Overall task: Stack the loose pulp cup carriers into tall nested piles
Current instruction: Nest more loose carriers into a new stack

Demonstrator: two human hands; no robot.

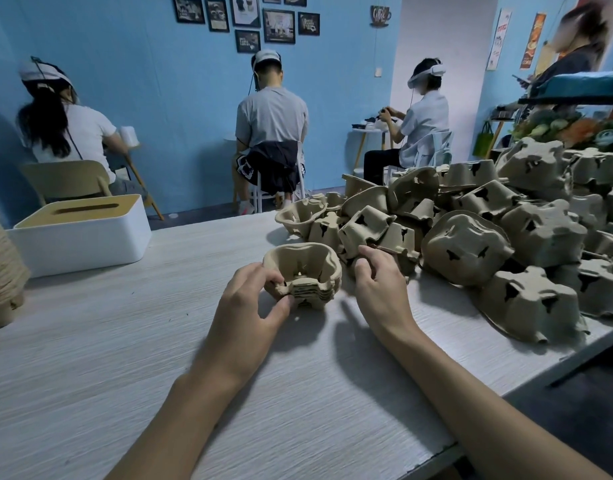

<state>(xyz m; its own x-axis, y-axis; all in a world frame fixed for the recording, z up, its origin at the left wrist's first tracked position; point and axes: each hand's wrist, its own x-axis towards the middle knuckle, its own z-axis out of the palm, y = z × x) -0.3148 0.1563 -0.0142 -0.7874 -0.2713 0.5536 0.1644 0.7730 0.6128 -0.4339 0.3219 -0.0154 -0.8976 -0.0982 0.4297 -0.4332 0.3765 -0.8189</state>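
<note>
A single wide-angle view, worn on the person's head, looks forward and down along the bench [90, 375] from its near edge. The forearms [201, 393] enter close at the bottom, loose carriers [506, 244] crowd the right, and a blue wall [159, 98] stands far.

You are in a café-styled work room: framed coffee prints [279, 26] and a cup-shaped sign [380, 15] hang on the blue wall [159, 98], seated people [272, 116] wear headsets [426, 72], and pulp cup carriers [506, 220] heap your counter [125, 341].
</note>
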